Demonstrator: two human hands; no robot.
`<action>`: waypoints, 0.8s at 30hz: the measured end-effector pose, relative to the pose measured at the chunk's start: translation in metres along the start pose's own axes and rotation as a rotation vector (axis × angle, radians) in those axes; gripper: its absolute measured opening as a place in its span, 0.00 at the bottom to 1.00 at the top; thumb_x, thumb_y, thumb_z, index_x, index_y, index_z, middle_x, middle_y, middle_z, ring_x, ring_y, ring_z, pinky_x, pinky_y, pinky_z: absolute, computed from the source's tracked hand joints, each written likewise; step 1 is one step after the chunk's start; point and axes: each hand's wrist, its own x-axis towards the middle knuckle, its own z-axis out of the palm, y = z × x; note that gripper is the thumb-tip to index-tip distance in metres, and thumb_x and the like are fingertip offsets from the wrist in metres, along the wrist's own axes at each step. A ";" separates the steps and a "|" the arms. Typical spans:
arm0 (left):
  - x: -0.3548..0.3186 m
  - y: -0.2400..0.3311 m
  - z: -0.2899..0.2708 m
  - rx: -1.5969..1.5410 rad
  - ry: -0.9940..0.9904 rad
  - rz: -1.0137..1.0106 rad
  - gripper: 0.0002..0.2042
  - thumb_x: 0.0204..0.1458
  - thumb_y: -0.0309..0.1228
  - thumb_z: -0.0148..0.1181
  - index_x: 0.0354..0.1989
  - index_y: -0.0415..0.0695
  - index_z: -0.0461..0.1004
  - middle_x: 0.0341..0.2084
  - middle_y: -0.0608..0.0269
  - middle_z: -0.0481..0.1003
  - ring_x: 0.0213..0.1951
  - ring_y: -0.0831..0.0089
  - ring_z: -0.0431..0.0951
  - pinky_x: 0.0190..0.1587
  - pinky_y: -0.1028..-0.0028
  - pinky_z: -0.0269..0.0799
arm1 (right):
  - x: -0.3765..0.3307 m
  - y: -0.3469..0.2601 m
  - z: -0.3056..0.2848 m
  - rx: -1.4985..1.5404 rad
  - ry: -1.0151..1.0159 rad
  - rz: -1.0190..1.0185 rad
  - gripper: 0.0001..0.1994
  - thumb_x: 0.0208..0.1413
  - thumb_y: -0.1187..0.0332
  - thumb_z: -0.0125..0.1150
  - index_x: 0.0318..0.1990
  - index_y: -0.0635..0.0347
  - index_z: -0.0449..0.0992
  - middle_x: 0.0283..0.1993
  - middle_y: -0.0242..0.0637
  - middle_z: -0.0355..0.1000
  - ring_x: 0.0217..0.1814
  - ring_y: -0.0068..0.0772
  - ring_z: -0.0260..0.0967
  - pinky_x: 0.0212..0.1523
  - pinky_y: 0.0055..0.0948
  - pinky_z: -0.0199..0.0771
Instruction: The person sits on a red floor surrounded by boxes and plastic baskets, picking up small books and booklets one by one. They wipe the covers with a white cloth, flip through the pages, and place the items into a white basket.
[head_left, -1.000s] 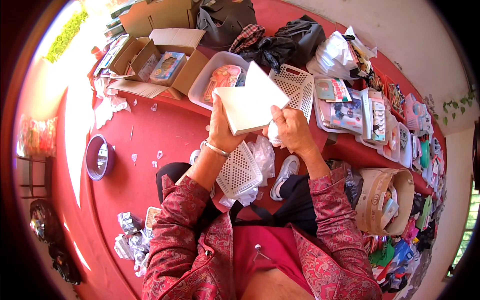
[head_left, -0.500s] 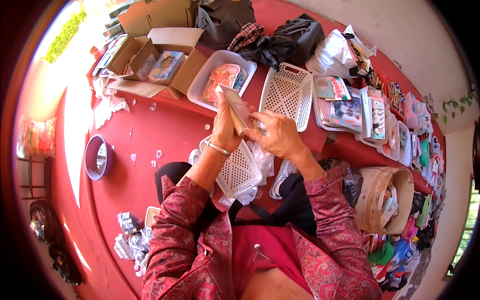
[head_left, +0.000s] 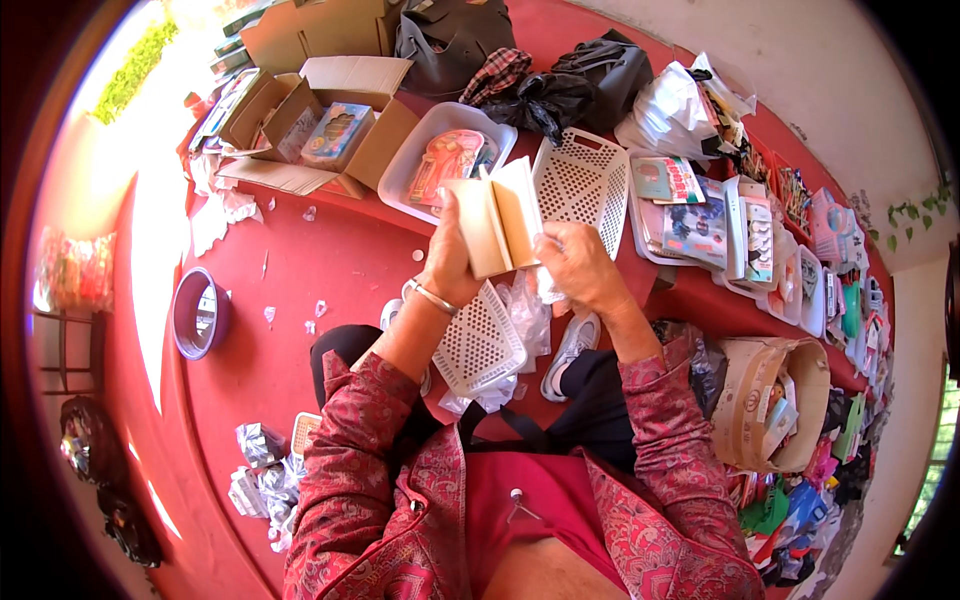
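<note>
- Head view: the open book (head_left: 480,232) partly blocks a tub (head_left: 403,160).
- Left hand (head_left: 450,264) clasps one side (fingers hidden from me).
- Right hand's (head_left: 582,264) fingers pinch the other.

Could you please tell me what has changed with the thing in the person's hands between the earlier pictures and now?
The notebook was open, then almost closed; now it is partly open again. Since half a second ago, the right hand has moved slightly rightward, to its right edge. The left hand kept its hold. The purple bucket and lower white basket stayed in place.
</note>
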 end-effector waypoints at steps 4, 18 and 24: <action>-0.002 0.004 -0.005 -0.074 -0.147 0.027 0.28 0.56 0.54 0.34 0.52 0.42 0.61 0.45 0.58 0.69 0.46 0.64 0.72 0.50 0.63 0.68 | 0.003 0.001 -0.025 0.252 -0.108 0.024 0.14 0.54 0.65 0.48 0.23 0.66 0.70 0.20 0.28 0.68 0.21 0.15 0.62 0.22 0.20 0.63; 0.002 -0.004 -0.015 -0.131 -0.135 -0.179 0.23 0.49 0.37 0.53 0.51 0.37 0.61 0.42 0.53 0.71 0.43 0.62 0.73 0.48 0.59 0.68 | -0.007 0.005 -0.012 0.511 0.041 0.238 0.09 0.53 0.69 0.51 0.32 0.66 0.75 0.25 0.31 0.70 0.29 0.21 0.65 0.30 0.21 0.65; 0.001 -0.003 -0.011 -0.163 -0.128 -0.104 0.21 0.48 0.38 0.51 0.49 0.37 0.64 0.40 0.54 0.72 0.41 0.63 0.74 0.47 0.62 0.68 | -0.005 -0.008 -0.021 0.767 -0.065 0.312 0.10 0.53 0.68 0.52 0.33 0.67 0.74 0.24 0.28 0.70 0.26 0.17 0.66 0.29 0.15 0.66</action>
